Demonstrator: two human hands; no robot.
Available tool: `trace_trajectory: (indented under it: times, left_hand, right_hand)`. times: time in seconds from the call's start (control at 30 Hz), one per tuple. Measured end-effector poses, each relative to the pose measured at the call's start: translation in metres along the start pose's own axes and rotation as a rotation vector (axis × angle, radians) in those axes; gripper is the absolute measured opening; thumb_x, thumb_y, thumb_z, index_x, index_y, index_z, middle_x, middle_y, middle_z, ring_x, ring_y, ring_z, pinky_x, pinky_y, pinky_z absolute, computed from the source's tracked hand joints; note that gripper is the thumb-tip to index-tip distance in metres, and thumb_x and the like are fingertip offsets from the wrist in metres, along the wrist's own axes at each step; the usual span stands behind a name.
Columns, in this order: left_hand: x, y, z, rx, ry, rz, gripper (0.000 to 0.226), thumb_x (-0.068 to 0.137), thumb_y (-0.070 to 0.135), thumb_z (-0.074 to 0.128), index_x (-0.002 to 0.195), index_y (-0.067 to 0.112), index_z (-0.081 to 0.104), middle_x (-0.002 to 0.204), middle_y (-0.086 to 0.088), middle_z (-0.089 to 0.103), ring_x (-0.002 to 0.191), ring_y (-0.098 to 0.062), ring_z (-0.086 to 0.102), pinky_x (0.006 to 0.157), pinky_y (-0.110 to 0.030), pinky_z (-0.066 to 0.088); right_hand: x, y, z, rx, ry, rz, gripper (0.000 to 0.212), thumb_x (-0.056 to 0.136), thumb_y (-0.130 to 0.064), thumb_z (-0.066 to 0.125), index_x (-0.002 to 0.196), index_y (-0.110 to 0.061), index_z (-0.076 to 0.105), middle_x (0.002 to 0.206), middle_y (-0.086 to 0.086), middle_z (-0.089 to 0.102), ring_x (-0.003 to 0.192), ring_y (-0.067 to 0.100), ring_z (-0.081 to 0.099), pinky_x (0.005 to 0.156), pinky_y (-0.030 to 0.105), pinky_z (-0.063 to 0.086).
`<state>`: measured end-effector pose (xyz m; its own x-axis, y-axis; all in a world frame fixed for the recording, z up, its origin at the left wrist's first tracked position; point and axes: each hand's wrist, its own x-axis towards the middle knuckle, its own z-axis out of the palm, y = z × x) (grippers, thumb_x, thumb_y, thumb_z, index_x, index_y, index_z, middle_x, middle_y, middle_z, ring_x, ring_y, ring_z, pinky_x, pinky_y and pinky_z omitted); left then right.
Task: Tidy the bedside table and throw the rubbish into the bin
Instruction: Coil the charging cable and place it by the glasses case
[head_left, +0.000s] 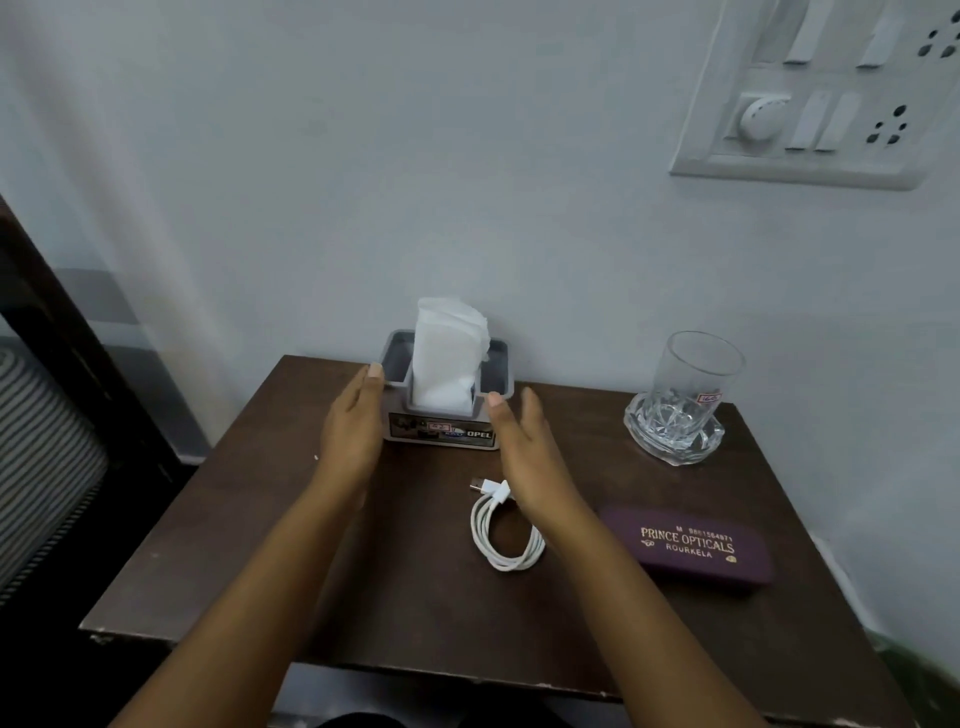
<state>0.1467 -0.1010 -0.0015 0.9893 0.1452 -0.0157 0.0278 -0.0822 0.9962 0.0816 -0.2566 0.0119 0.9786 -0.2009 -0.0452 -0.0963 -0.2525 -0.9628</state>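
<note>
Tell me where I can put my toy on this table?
The table's near left part, left of the white cable, is bare. The near edge below the purple case is bare too. The back is crowded: tissue holder between both hands, glass at the right.

At frame centre, a grey tissue holder (448, 410) with white tissues (449, 348) upright on the dark bedside table (395, 597), flanked by the left hand (349, 431) and right hand (530, 457), palms inward, fingers spread. Lower down, a coiled white cable (503, 535); to the right, a purple spectacle case (688, 545) and, above it, an upright glass (688, 387) in a glass dish (675, 439).
</note>
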Motion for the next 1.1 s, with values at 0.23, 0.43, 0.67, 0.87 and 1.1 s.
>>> trace_trajectory:
  times: [0.23,0.43,0.67,0.87,1.1]
  left_hand:
    - [-0.111,-0.028,0.011,0.261,-0.210,0.316,0.044,0.095,0.045,0.039,0.138,0.034,0.036,0.141,0.028,0.032,0.133,0.010,0.027,0.114,-0.018,0.019]
    - [-0.129,-0.058,-0.012,0.928,-0.374,0.469,0.065,0.098,0.050,0.007,0.134,0.021,0.051,0.141,0.004,0.050,0.128,-0.014,0.049,0.110,-0.028,0.029]
    - [-0.117,-0.064,-0.054,0.948,-0.222,0.405,0.080,0.091,0.064,0.002,0.137,0.013,0.043,0.143,-0.002,0.043,0.135,-0.015,0.033,0.111,-0.028,0.020]
    - [-0.136,-0.011,0.015,0.368,-0.247,0.436,0.045,0.092,0.044,0.044,0.134,0.029,0.046,0.142,0.018,0.042,0.134,0.010,0.027,0.107,-0.006,0.020]
    - [-0.068,0.019,0.163,0.482,-0.617,0.296,0.054,0.093,0.017,0.053,0.143,0.009,0.034,0.149,-0.009,0.037,0.137,-0.020,0.033,0.108,-0.022,0.024]
  right_hand:
    - [-0.077,0.050,-0.001,-0.303,0.090,-0.057,0.055,0.100,-0.038,0.032,0.149,-0.020,0.013,0.156,-0.011,0.011,0.140,-0.003,0.005,0.100,-0.002,-0.004]
    - [-0.082,0.056,0.030,-0.522,0.015,-0.162,0.071,0.076,-0.018,0.016,0.148,-0.011,0.020,0.157,-0.004,0.006,0.145,0.008,0.001,0.115,0.017,-0.003]
    - [-0.086,0.028,0.069,-0.424,-0.095,-0.214,0.052,0.099,-0.008,0.029,0.149,-0.017,0.018,0.158,-0.011,0.005,0.144,0.001,-0.002,0.116,0.014,0.000]
    - [-0.078,0.030,-0.048,-0.123,0.577,-0.381,0.024,0.091,-0.023,0.051,0.114,-0.024,0.057,0.115,-0.006,0.059,0.106,0.006,0.056,0.091,0.017,0.041]
    - [0.002,0.072,-0.196,-0.193,0.449,0.099,0.044,0.094,-0.012,0.053,0.137,-0.008,0.044,0.137,0.006,0.050,0.123,0.017,0.048,0.098,0.020,0.034]
